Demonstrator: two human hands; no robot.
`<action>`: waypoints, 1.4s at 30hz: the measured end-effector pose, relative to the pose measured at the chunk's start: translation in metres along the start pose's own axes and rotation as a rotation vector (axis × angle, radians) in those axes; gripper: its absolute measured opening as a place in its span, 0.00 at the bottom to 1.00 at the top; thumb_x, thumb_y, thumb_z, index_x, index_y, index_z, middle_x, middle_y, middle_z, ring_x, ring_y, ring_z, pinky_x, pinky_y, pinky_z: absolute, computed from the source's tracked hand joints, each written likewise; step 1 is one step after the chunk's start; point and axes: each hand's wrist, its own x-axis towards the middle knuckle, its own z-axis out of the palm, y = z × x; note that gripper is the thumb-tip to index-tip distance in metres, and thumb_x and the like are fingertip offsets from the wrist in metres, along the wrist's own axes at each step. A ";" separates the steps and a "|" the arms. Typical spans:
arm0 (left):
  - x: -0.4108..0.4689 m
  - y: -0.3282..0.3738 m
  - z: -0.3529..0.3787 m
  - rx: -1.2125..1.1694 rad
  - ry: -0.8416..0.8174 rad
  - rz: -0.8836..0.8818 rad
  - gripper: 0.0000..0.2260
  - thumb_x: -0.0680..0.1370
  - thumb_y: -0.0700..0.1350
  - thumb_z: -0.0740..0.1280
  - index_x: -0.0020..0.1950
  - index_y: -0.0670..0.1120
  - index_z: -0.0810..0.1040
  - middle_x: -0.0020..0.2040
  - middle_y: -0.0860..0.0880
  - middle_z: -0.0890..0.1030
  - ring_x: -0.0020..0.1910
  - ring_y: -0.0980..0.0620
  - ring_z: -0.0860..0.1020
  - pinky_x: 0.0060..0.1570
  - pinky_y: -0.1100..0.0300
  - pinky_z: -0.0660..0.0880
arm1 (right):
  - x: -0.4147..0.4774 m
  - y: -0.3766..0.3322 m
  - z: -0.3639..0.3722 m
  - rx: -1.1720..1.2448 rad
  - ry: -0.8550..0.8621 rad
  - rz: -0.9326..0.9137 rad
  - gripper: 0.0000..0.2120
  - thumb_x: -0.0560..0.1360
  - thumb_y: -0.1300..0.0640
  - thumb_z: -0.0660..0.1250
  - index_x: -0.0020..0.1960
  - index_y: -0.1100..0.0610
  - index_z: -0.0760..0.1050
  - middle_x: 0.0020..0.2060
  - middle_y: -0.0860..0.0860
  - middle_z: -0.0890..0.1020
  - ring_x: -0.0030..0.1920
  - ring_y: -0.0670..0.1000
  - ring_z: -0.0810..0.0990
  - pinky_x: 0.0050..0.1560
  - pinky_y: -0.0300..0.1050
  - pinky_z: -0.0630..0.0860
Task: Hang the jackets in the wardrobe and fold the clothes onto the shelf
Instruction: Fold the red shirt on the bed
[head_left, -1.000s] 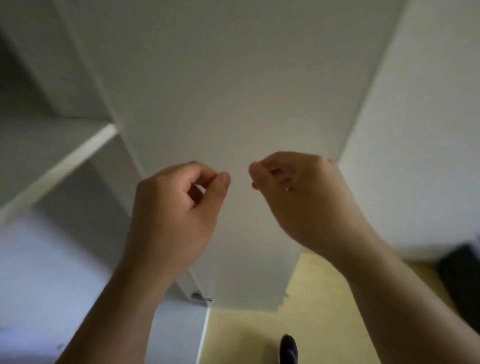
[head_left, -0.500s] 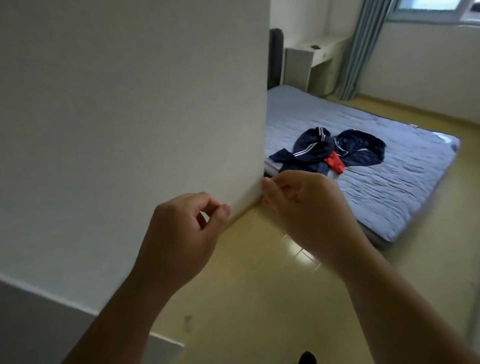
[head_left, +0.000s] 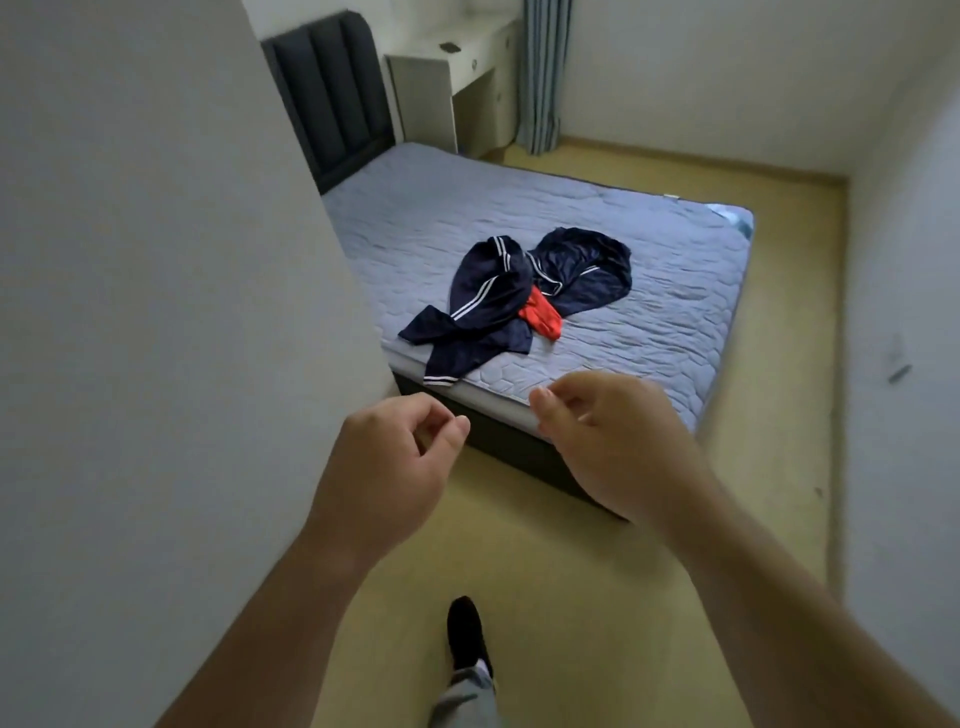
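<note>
A heap of dark navy clothes (head_left: 498, 296) lies on the bed (head_left: 675, 291), toward the near edge of the mattress and closer to its near left corner than to the far side. The nearer piece carries white stripes along a sleeve or leg and a white-striped hem that reaches the mattress edge; a second navy piece with a hood-like curve (head_left: 587, 270) lies just beside it, further from the edge. A red garment (head_left: 540, 319) is tucked between the two navy pieces, touching both. Nothing is being held. The left hand (head_left: 389, 467) hovers above the floor in front of the bed's near edge, its fingers loosely curled with the thumb tip close to the forefinger, gripping nothing. The right hand (head_left: 618, 441) hangs beside it, apart from it, fingers likewise loosely curled and empty, over the near edge of the mattress. A white wardrobe panel (head_left: 156, 312) fills the left side of the view. At the head of the bed stands a dark padded headboard (head_left: 332, 93), with a pale desk (head_left: 467, 67) and a grey-blue curtain (head_left: 540, 73) beyond. A dark shoe (head_left: 467, 634) stands on the yellowish floor (head_left: 571, 597).
</note>
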 end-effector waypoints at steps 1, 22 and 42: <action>0.024 -0.010 0.011 -0.006 -0.019 0.007 0.09 0.77 0.53 0.71 0.38 0.52 0.80 0.29 0.58 0.76 0.33 0.59 0.77 0.31 0.70 0.70 | 0.023 0.007 0.006 -0.012 0.007 0.011 0.15 0.79 0.41 0.62 0.44 0.49 0.81 0.37 0.43 0.84 0.40 0.46 0.81 0.46 0.47 0.78; 0.469 -0.163 0.283 -0.010 -0.680 -0.111 0.04 0.79 0.51 0.67 0.53 0.54 0.78 0.48 0.58 0.75 0.44 0.60 0.75 0.47 0.60 0.73 | 0.493 0.255 0.143 -0.115 -0.296 0.571 0.14 0.79 0.53 0.60 0.45 0.60 0.81 0.44 0.57 0.84 0.50 0.60 0.80 0.46 0.47 0.75; 0.577 -0.343 0.530 -0.005 -0.884 -0.489 0.06 0.80 0.47 0.66 0.50 0.60 0.76 0.51 0.60 0.76 0.46 0.69 0.74 0.42 0.79 0.67 | 0.771 0.538 0.388 0.068 -0.555 0.902 0.23 0.85 0.55 0.52 0.75 0.65 0.65 0.76 0.63 0.63 0.78 0.60 0.55 0.77 0.48 0.49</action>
